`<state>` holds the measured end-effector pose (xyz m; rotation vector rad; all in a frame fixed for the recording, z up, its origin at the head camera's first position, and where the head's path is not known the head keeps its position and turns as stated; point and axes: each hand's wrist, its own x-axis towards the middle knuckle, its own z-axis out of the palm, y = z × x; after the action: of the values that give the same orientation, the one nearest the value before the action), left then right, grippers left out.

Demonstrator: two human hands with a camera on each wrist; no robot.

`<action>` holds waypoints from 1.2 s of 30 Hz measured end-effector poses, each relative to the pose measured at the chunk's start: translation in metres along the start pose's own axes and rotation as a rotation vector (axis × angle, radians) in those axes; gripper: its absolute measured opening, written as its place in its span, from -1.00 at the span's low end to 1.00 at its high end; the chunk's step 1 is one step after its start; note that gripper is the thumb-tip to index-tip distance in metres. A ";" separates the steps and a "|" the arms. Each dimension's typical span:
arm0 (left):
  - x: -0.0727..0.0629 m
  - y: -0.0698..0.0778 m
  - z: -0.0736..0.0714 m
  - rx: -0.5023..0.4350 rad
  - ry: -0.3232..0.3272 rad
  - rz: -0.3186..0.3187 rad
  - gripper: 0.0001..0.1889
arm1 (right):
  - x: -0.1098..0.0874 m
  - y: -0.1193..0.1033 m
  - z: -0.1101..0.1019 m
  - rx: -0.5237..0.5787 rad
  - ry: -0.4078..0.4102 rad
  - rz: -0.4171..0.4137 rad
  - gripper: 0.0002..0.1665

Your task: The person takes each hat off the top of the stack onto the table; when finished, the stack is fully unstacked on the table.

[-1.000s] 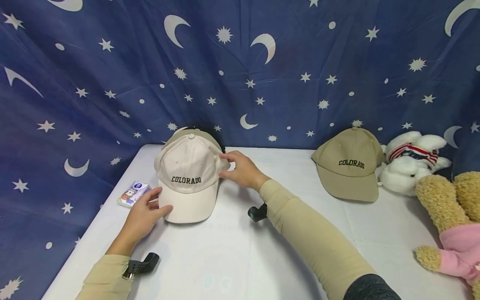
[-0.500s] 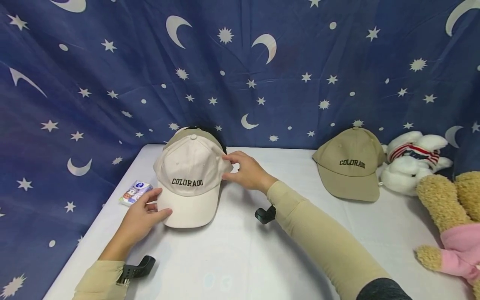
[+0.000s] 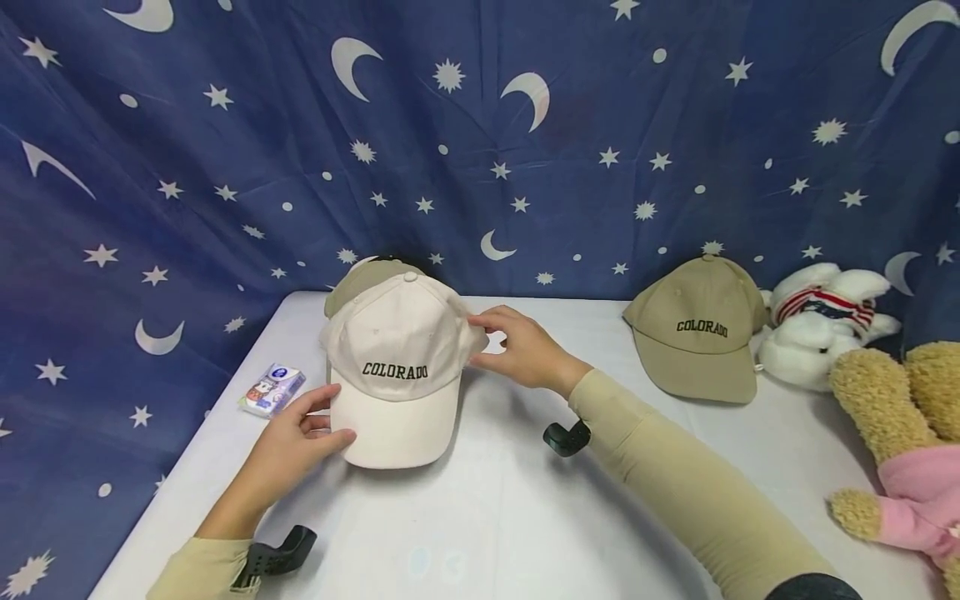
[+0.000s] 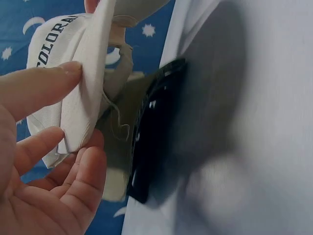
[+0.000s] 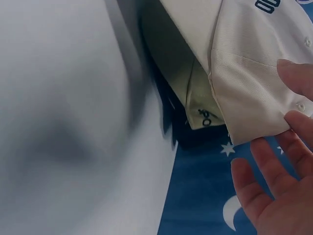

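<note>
Cap (image 3: 401, 346) in left hand (image 3: 288, 446) and right hand (image 3: 531, 350), packet (image 3: 272, 391) contents unclear

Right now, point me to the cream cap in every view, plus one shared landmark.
Head: cream cap, left of centre, between left hand and right hand.
Left wrist: upper left, brim nearly edge-on.
Right wrist: upper right, crown cut off by frame.
Shared landmark: blue star-patterned cloth, in all three.

Surface (image 3: 450, 533): passage open on the near-edge side of the pale cap (image 3: 399, 350), between the sleeves (image 3: 667, 467). Obstructions: packet (image 3: 272, 390), left edge; tan cap (image 3: 697, 308) beside white plush toy (image 3: 806, 350), far edge; teddy bear (image 3: 918, 492), toward right edge.
</note>
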<state>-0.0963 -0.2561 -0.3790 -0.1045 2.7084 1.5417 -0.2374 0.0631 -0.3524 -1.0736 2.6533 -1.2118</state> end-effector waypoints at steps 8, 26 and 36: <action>-0.001 0.012 0.018 -0.033 -0.037 0.002 -0.25 | -0.024 0.008 -0.016 -0.038 0.013 0.004 -0.32; 0.004 0.031 0.069 -0.138 -0.144 0.029 -0.27 | -0.076 0.031 -0.050 -0.059 0.073 0.023 -0.35; 0.009 0.037 0.099 -0.134 -0.169 0.071 -0.31 | -0.098 0.047 -0.063 -0.067 0.105 0.057 -0.37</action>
<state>-0.1087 -0.1529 -0.3979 0.1158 2.5045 1.6674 -0.2084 0.1846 -0.3640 -0.9614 2.8002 -1.2097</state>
